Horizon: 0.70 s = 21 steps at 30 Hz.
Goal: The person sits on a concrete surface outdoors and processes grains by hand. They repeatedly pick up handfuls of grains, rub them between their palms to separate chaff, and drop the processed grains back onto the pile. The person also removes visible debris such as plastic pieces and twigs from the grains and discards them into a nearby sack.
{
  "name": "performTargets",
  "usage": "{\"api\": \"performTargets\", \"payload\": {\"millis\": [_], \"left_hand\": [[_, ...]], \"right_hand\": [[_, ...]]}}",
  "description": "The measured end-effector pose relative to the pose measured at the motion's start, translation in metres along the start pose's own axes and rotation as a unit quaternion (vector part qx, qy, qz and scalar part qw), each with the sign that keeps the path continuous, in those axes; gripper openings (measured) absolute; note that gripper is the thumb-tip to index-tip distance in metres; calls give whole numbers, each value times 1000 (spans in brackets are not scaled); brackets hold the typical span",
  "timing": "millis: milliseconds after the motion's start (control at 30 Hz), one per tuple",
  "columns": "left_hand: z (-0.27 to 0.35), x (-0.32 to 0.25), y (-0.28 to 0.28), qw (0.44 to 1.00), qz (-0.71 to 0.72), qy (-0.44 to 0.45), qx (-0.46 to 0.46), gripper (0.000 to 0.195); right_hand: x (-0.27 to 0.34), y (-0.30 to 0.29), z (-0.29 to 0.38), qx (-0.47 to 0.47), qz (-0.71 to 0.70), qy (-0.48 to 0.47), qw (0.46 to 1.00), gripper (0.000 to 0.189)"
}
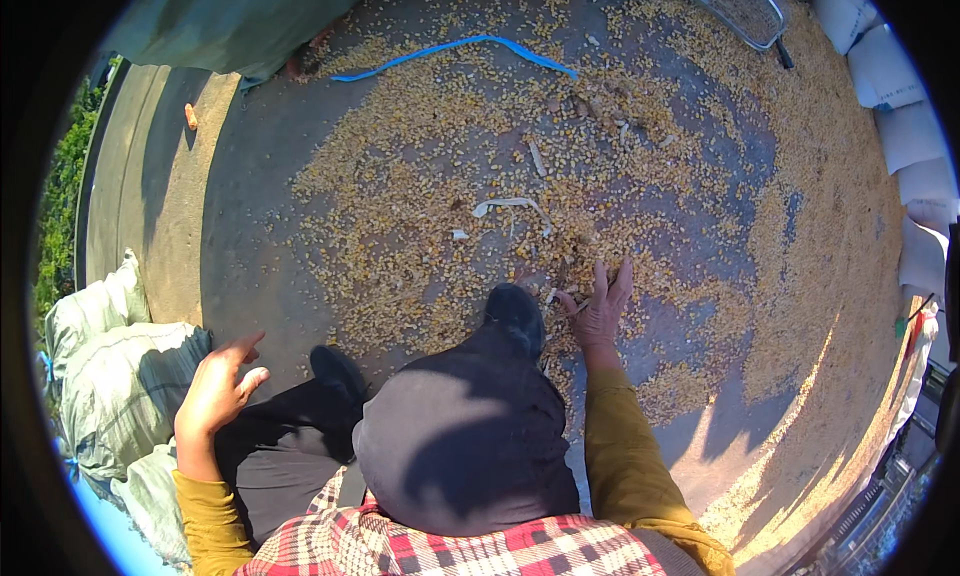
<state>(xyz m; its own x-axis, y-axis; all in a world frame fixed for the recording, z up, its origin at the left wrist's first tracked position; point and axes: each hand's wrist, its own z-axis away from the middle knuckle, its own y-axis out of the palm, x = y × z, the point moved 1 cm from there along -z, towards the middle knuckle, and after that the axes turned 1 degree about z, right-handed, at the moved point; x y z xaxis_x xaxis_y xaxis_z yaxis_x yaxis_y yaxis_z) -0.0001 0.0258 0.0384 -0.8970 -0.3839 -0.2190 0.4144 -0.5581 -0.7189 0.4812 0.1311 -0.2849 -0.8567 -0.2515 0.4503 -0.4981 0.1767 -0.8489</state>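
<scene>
Loose corn kernels (405, 238), mixed with bits of husk and debris, lie scattered over the grey floor. My right hand (598, 310) reaches down among them just right of my dark shoe (514, 317); its fingers are spread, and a pale scrap lies by the thumb. Whether the fingertips hold anything is unclear. My left hand (225, 381) is raised above my left leg, empty, with thumb and fingers apart. In front of my shoe lie a pale curved husk strip (517, 202) and a small white scrap (459, 234). A pale cob-like piece (538, 159) rests farther out.
Green woven sacks (124, 381) stand at the left, with a large green sack (232, 21) at the upper left. A blue strap (465, 42) crosses the floor. White sacks (896, 73) line the right edge beside a broad corn spread (832, 223). A metal-framed mesh tool (735, 10) lies at the upper right.
</scene>
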Motion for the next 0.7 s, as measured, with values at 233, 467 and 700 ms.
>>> {"api": "performTargets", "payload": {"millis": [233, 467, 700], "left_hand": [[3, 7, 0, 1000, 8, -10, -10, 54], [1, 8, 0, 1000, 12, -7, -9, 54], [1, 12, 5, 1000, 19, 4, -16, 54]], "right_hand": [[23, 13, -79, 97, 38, -84, 991, 73], [24, 27, -59, 132, -23, -231, 964, 41], [19, -8, -18, 150, -28, -260, 953, 46]]}}
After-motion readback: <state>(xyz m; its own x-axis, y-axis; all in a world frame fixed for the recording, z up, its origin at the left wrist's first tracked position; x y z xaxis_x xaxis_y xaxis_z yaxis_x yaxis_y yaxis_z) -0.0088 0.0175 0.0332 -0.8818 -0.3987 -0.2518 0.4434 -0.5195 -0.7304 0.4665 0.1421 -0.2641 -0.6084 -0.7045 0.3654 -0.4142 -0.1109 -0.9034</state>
